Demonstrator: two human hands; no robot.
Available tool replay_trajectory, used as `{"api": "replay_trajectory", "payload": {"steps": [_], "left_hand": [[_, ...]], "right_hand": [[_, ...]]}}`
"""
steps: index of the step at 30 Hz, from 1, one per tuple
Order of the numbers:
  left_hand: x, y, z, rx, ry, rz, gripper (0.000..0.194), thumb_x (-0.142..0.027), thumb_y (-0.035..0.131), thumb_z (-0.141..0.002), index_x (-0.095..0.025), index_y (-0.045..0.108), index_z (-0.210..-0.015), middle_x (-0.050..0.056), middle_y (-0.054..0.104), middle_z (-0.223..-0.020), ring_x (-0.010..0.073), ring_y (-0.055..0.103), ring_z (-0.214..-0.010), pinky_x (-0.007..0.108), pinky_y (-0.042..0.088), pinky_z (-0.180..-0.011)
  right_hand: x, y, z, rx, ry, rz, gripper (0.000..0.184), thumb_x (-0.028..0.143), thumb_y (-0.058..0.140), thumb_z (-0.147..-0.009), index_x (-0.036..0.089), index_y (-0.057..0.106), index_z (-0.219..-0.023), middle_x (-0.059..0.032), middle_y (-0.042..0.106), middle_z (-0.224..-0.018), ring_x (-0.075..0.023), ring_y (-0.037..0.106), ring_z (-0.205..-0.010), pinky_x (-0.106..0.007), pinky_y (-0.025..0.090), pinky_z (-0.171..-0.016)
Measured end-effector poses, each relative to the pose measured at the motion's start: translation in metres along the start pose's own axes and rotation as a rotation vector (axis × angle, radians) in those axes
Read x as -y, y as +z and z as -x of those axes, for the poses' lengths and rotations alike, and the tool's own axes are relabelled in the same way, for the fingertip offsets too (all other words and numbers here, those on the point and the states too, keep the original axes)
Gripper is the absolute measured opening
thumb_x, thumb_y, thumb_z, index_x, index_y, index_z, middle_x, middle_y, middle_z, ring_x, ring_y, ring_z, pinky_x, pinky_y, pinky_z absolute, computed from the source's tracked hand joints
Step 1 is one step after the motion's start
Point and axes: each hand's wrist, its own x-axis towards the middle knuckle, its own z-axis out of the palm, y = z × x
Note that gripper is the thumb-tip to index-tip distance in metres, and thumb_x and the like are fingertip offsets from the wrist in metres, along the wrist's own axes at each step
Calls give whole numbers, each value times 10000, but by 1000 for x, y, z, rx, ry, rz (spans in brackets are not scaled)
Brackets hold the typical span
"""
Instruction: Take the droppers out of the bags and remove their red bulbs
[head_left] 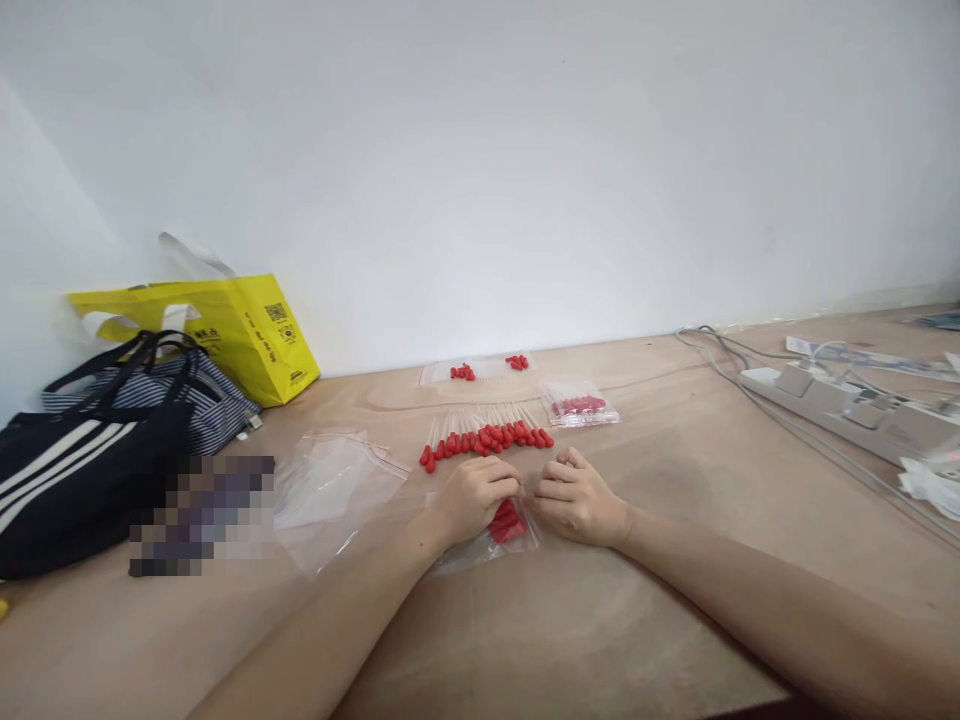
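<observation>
Left hand (480,495), fingers bent, covers part of a clear bag (466,555) with red pieces (508,523) on the worktop (600,640), and right hand (579,500), loosely curled, sits just beside it, though whether either grips anything I cannot tell.

- Soft, fairly bright light spreads evenly over the white wall (525,180), with a paler diagonal patch at upper left.
- Small glints streak the clear plastic bags (311,505), left of centre.
- Faint shadow edges the right forearm (750,605), lower right.
- Wide-angle stretching toward the frame's sides; mosaic blocks, lower left.
</observation>
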Motion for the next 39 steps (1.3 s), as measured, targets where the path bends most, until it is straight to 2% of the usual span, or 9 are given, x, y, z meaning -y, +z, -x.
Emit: {"api": "replay_trajectory", "payload": {"steps": [7, 13, 19, 22, 25, 27, 30, 35, 39], "left_hand": [[0, -3, -2, 55, 111, -72, 319, -90, 306, -850, -164, 564, -679, 24, 629, -812, 114, 531, -721, 229, 407, -649], [3, -4, -3, 147, 132, -41, 323, -115, 303, -854, -165, 553, -654, 24, 602, -709, 127, 529, -700, 238, 414, -632], [10, -11, -2, 113, -87, 127, 291, -113, 313, -848, -181, 594, -878, 40, 605, -1024, 129, 545, -941, 253, 431, -822], [1, -21, 1, 137, -237, 178, 246, -213, 383, -854, -227, 548, -1037, 22, 550, -1158, 146, 500, -1055, 304, 395, -917], [-14, -34, 15, 158, -385, 228, 370, -315, 443, -827, -227, 440, -1186, 49, 504, -1219, 190, 443, -1131, 368, 363, -958], [-22, -40, 29, 203, -428, 266, 494, -365, 482, -795, -213, 366, -1251, 82, 462, -1260, 224, 421, -1153, 401, 351, -964], [-30, -42, 45, 250, -478, 313, 626, -386, 515, -765, -217, 260, -1311, 103, 418, -1297, 246, 406, -1164, 426, 347, -961], [-28, -35, 46, 272, -522, 352, 596, -366, 463, -804, -206, 219, -1324, 110, 392, -1316, 236, 388, -1180, 431, 337, -967], [-26, -33, 43, 260, -539, 348, 580, -366, 460, -807, -212, 231, -1317, 103, 389, -1321, 237, 380, -1187, 434, 335, -969]], "right_hand": [[-5, -1, -2, 151, 0, -57, 314, 150, 292, -869, 225, 516, -663, 6, 474, -615, -132, 392, -682, -325, 220, -656], [-6, -1, -3, 179, -47, -32, 349, 127, 255, -871, 220, 504, -644, 14, 469, -620, -127, 390, -689, -331, 222, -692], [-11, -6, -1, 137, -56, -3, 297, 91, 296, -842, 196, 528, -688, 6, 500, -617, -129, 393, -677, -326, 229, -672], [-13, -10, 1, 154, 6, -39, 202, 133, 383, -801, 187, 547, -696, -11, 537, -666, -144, 416, -707, -326, 250, -666], [-14, -15, 2, 190, 77, -197, 153, 147, 447, -721, 192, 583, -775, -33, 576, -822, -161, 449, -756, -322, 294, -676], [-13, -18, 0, 209, 89, -341, 221, 125, 435, -705, 194, 596, -840, -38, 586, -893, -161, 469, -775, -320, 329, -703], [-11, -16, -3, 229, 104, -495, 247, 93, 419, -729, 191, 605, -859, -34, 610, -892, -153, 497, -798, -314, 359, -757], [-5, -6, -4, 190, 273, -558, 176, 127, 465, -786, 187, 622, -838, -39, 625, -848, -145, 521, -793, -292, 385, -747], [-6, -7, -4, 202, 385, -646, 171, 285, 531, -798, 192, 613, -917, -35, 625, -838, -145, 522, -773, -275, 399, -716]]}}
